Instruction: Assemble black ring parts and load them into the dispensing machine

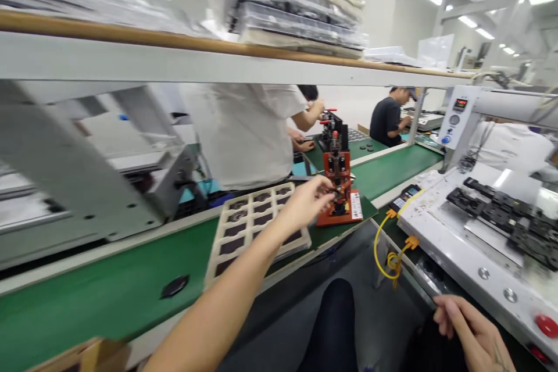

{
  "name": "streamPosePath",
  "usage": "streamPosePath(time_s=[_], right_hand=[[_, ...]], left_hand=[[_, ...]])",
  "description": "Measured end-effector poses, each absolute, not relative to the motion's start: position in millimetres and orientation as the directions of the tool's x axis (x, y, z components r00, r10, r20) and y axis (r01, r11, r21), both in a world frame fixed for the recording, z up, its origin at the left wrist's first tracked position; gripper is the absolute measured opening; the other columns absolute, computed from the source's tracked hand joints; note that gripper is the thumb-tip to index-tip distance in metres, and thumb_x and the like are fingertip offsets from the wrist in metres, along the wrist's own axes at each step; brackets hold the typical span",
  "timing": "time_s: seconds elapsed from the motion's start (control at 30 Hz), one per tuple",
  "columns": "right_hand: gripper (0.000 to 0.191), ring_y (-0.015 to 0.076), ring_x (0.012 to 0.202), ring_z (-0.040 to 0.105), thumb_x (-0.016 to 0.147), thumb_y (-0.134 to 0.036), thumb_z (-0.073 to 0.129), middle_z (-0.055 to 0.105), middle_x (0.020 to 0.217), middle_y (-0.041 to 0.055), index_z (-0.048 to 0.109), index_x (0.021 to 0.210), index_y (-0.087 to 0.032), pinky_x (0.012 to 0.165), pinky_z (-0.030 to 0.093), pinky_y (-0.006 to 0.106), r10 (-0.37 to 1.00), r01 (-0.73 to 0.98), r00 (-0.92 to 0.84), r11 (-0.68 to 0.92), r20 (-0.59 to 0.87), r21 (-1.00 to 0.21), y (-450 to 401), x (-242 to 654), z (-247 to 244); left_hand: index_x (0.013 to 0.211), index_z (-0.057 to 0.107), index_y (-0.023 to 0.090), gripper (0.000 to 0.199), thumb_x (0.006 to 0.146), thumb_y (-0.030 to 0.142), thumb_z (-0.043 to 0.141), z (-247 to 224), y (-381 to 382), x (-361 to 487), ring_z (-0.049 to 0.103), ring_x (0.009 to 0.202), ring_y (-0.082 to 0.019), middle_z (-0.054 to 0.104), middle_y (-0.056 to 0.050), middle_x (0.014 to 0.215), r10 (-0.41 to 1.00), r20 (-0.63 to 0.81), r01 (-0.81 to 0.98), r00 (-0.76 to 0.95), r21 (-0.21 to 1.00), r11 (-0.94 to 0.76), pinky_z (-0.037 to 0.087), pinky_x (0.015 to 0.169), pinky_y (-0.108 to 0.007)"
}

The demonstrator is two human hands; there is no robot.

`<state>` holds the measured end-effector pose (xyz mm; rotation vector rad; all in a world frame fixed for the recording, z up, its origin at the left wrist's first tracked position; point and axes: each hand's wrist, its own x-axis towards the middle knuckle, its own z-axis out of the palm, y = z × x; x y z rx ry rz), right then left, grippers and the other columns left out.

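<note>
My left hand [310, 202] reaches forward to a small orange-red press fixture [326, 220] with a red-tipped lever. Its thumb and fingers are closed in a pinch at the middle of the fixture, around a small dark part too small to name. Low on the right, my right hand [473, 325] has its thumb pressed to its fingers, gripping the end of a thin grey metal tool [427, 280]. Left of the fixture, a beige compartment tray [249, 222] lies on the green bench, with dark flat pieces in its pockets.
A dark oval piece [175, 286] lies on the green bench [100, 273]. At right stands a white machine [457, 264] with a yellow cable [380, 261] beside it. A loaded shelf [174, 58] crosses overhead. Co-workers sit opposite, one near a black fixture [333, 128].
</note>
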<state>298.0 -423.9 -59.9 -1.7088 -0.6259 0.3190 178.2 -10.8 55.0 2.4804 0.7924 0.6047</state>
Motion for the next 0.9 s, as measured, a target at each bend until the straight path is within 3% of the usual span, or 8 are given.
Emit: streamPosePath(time_s=[0.1,0.17,0.23,0.3,0.37,0.57,0.7,0.9], right_hand=[[0.047,0.0216,0.066,0.069,0.103,-0.062,0.061,0.074,0.075,0.0066,0.083,0.095,-0.021,0.064,0.06,0.031,0.579,0.31,0.789,-0.091,0.203,-0.946,-417,303,-24],[0.036,0.0207,0.072,0.069,0.101,-0.055,0.068,0.076,0.085,0.006,0.081,0.109,-0.022,0.068,0.06,0.031,0.542,0.359,0.791,-0.034,0.285,-0.933,-411,306,-2],[0.043,0.0204,0.081,0.069,0.094,-0.048,0.079,0.076,0.104,0.0068,0.074,0.129,-0.023,0.073,0.06,0.033,0.519,0.408,0.779,0.008,0.353,-0.913,-408,311,14],[0.053,0.0186,0.079,0.066,0.09,-0.041,0.085,0.073,0.105,0.0048,0.069,0.137,-0.024,0.072,0.058,0.032,0.529,0.441,0.762,-0.001,0.373,-0.898,-409,315,26],[0.048,0.0164,0.073,0.061,0.09,-0.037,0.084,0.069,0.094,0.001,0.07,0.134,-0.024,0.067,0.053,0.03,0.541,0.457,0.757,-0.036,0.367,-0.889,-415,319,33],[0.039,0.0149,0.068,0.055,0.089,-0.038,0.084,0.063,0.081,-0.0024,0.073,0.123,-0.021,0.063,0.048,0.03,0.46,0.448,0.814,-0.108,0.355,-0.887,-438,326,35],[0.038,0.0154,0.066,0.056,0.085,-0.037,0.086,0.063,0.077,-0.0029,0.074,0.117,-0.021,0.062,0.048,0.03,0.411,0.417,0.853,-0.163,0.323,-0.894,-459,335,31],[0.041,0.0165,0.063,0.055,0.079,-0.043,0.088,0.059,0.07,-0.0033,0.074,0.11,-0.02,0.06,0.049,0.031,0.132,0.406,0.914,-0.291,0.384,-0.866,-523,370,27]], left_hand=[[0.096,0.068,0.021,0.008,0.098,0.016,0.061,50,-90,216,0.075,0.089,-0.019,0.076,-0.004,0.096,0.166,0.519,-0.188,0.838,0.562,-0.806,0.06,0.082,-0.03],[0.099,0.068,0.021,0.017,0.098,0.008,0.057,45,-132,235,0.075,0.098,-0.019,0.075,-0.007,0.102,-0.092,0.682,-0.511,0.725,0.443,-0.737,0.061,0.089,-0.032],[0.107,0.068,0.021,0.021,0.101,0.006,0.054,39,-163,251,0.075,0.103,-0.02,0.075,-0.01,0.107,-0.25,0.757,-0.668,0.603,0.308,-0.678,0.062,0.091,-0.032],[0.112,0.068,0.02,0.022,0.104,0.007,0.052,35,-183,266,0.076,0.104,-0.02,0.076,-0.012,0.11,-0.343,0.787,-0.736,0.512,0.196,-0.648,0.064,0.09,-0.031],[0.114,0.067,0.019,0.022,0.105,0.008,0.051,33,-195,278,0.077,0.104,-0.021,0.076,-0.014,0.112,-0.383,0.807,-0.765,0.45,0.127,-0.632,0.064,0.09,-0.031],[0.111,0.066,0.018,0.021,0.11,0.013,0.046,40,-222,297,0.076,0.1,-0.021,0.076,-0.013,0.11,-0.462,0.794,-0.787,0.395,0.034,-0.615,0.064,0.089,-0.029],[0.111,0.065,0.018,0.022,0.11,0.011,0.044,44,-244,310,0.076,0.098,-0.021,0.075,-0.012,0.109,-0.511,0.752,-0.813,0.416,0.056,-0.579,0.065,0.087,-0.031],[0.149,0.05,0.022,0.043,0.107,0.025,0.059,62,-270,380,0.067,0.131,-0.03,0.063,-0.016,0.143,-0.546,0.645,-0.797,0.535,0.171,-0.579,0.059,0.11,-0.044]])
